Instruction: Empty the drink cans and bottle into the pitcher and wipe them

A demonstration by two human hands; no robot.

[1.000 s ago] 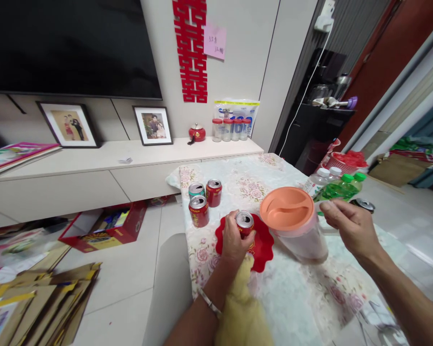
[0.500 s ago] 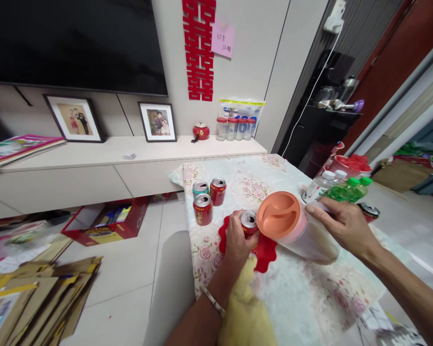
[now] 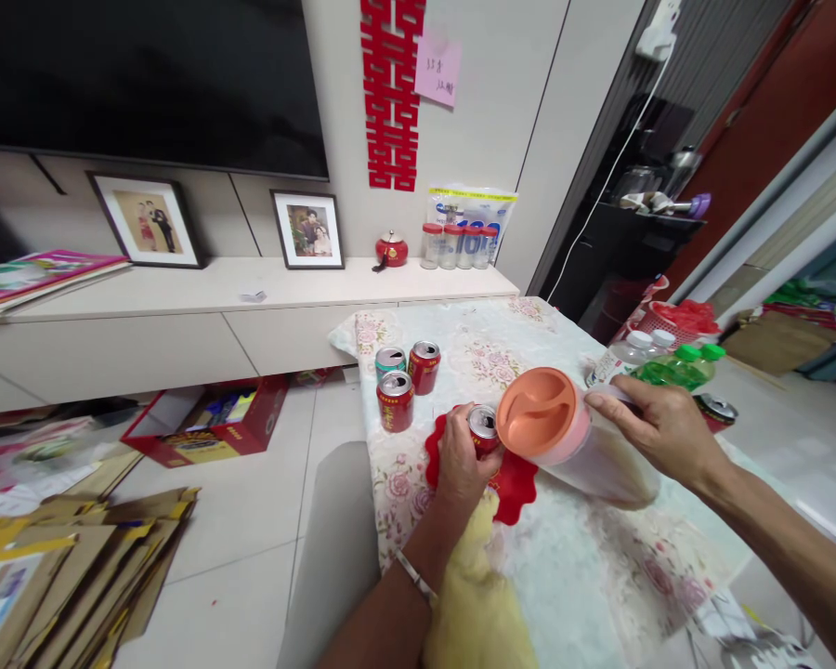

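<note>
My left hand (image 3: 463, 457) is wrapped round an opened red can (image 3: 483, 429), which stands over a red scalloped mat (image 3: 519, 492). By its handle, my right hand (image 3: 659, 426) grips a clear pitcher (image 3: 609, 465) with an orange lid (image 3: 538, 414). The pitcher is tilted to the left, its lid beside the can's top. Whether liquid is flowing cannot be made out. Behind my left hand stand two more red cans (image 3: 396, 401) (image 3: 424, 368) and a teal-topped can (image 3: 390, 360). A yellow cloth (image 3: 479, 595) lies by my left forearm.
On the right of the flowered table (image 3: 550, 557) are white-capped bottles (image 3: 623, 358), green bottles (image 3: 675, 370) and a dark-topped can (image 3: 716, 411). A white cabinet (image 3: 299, 293) holds frames and jars. Cardboard (image 3: 97, 567) and a red box (image 3: 209, 423) lie on the floor.
The view has shifted slightly. Both hands keep their holds, and the pitcher stays tilted beside the can with little visible change.
</note>
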